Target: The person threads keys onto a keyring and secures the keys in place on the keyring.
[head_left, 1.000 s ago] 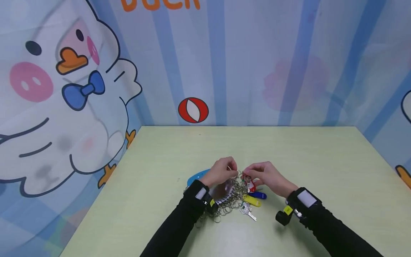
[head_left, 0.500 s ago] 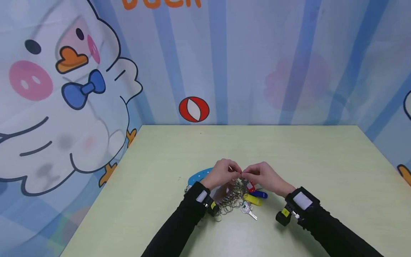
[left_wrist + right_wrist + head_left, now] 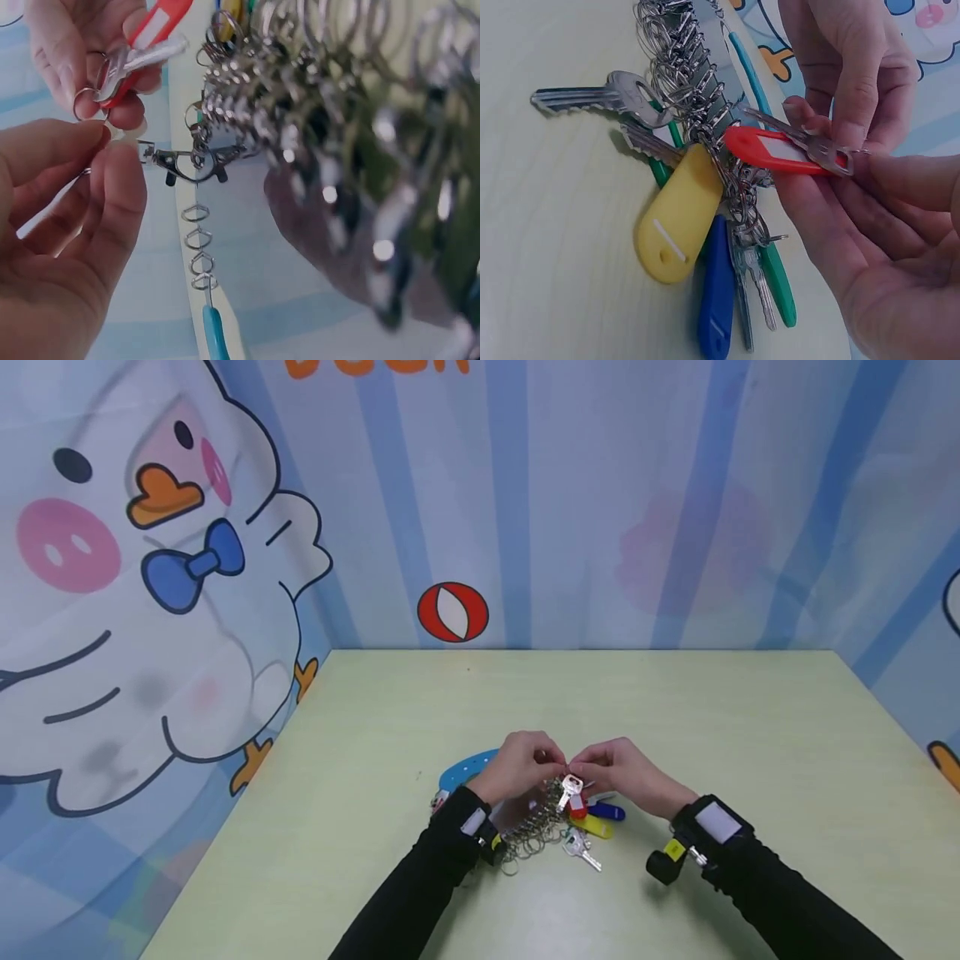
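In the head view my left hand (image 3: 520, 768) and right hand (image 3: 628, 774) meet at the fingertips above a cluster of metal rings and clasps (image 3: 536, 827). Both hands pinch a small split ring (image 3: 85, 104) that bears a red key tag (image 3: 769, 152) and a silver key (image 3: 142, 60). In the right wrist view, the red tag and its key lie over my right fingers, pointing toward the cluster. A silver clasp (image 3: 172, 161) sits beside my left fingertips. Part of the split ring is hidden by the fingertips.
A yellow tag (image 3: 676, 221), a blue tag (image 3: 717, 292), green tags and several keys lie at the cluster's right side. Behind my left hand is a blue dotted rounded piece (image 3: 463, 770). The pale table (image 3: 675, 702) ends at a printed backdrop (image 3: 570, 510).
My hands have come together at the fingertips. The red tag, first up between my right fingers, now hangs lower, and its silver key has swung into sight in front of it.
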Available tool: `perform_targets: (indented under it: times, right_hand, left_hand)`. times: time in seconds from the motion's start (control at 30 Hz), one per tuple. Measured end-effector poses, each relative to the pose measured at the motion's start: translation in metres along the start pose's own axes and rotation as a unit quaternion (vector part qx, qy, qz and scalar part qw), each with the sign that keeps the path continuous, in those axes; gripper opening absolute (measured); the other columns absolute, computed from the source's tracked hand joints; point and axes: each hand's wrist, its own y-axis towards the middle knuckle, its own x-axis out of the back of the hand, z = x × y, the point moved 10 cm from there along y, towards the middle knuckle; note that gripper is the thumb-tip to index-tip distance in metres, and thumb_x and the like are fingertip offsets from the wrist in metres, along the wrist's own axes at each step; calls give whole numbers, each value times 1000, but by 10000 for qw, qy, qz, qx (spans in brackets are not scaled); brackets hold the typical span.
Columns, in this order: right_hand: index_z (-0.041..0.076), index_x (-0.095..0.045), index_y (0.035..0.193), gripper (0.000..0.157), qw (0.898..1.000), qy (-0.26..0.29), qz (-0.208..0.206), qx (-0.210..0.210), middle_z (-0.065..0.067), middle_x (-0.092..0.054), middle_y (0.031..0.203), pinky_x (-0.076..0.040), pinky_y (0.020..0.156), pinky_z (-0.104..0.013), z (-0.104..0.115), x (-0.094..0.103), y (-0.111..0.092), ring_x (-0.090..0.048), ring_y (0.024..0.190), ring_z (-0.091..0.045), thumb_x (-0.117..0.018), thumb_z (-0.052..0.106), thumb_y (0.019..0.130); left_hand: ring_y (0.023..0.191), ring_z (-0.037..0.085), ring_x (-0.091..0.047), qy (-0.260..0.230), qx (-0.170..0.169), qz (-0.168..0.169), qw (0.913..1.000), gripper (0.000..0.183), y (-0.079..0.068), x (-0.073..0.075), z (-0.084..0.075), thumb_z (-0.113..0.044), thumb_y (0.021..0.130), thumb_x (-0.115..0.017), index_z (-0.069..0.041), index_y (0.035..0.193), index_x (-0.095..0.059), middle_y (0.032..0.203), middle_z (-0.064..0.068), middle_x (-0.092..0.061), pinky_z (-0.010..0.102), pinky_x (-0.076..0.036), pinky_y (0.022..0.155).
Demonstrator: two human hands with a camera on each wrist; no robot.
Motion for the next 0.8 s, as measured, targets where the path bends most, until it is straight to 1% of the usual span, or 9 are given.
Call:
perform_targets:
  times: [0.13, 0.23, 0.37, 0.57, 0.8]
  right_hand:
    - [-6, -63, 118, 33, 9997, 138, 189, -28, -22, -68, 112, -56, 85, -39, 0, -3, -1, -71, 93, -28, -58, 19, 97]
    - [-6, -62, 119, 33, 9996, 141, 227, -57, -23, -68, 113, -56, 85, -38, -1, -3, -1, -71, 94, -27, -58, 18, 97]
    - [-6, -63, 119, 33, 9998, 117, 173, -66, -23, -68, 113, -56, 85, -39, -1, -1, -1, -71, 93, -27, -58, 17, 97]
    - [-6, -64, 118, 33, 9998, 151, 117, -33, -23, -69, 111, -55, 86, -42, 2, -1, -1, -71, 90, -26, -59, 19, 96]
    - [-6, -64, 117, 33, 9999, 136, 105, -8, -22, -69, 110, -56, 84, -39, -1, -1, -2, -72, 90, -26, -59, 18, 96]
  left_hand:
    - [73, 7, -53, 244, -83, -3, 9997, 8, 1, 0, -1, -10, 90, -66, -7, 94, -72, 88, 4, -64, 16, -45, 62]
    - [74, 7, -52, 309, -99, 55, 9995, 7, 2, -1, -1, -10, 90, -66, -7, 93, -72, 87, 4, -63, 16, -44, 63]
    - [76, 9, -52, 297, -49, 156, 9994, 7, 2, -2, -3, -10, 91, -65, -8, 94, -71, 88, 3, -62, 16, -44, 64]
    - [76, 10, -52, 298, -24, 167, 9994, 7, 2, 0, -6, -10, 91, -65, -7, 93, -71, 87, 4, -62, 16, -44, 64]
    - [76, 10, -53, 247, -80, 249, 9994, 7, 1, -3, -6, -10, 91, -64, -7, 92, -71, 88, 4, -62, 16, -45, 63]
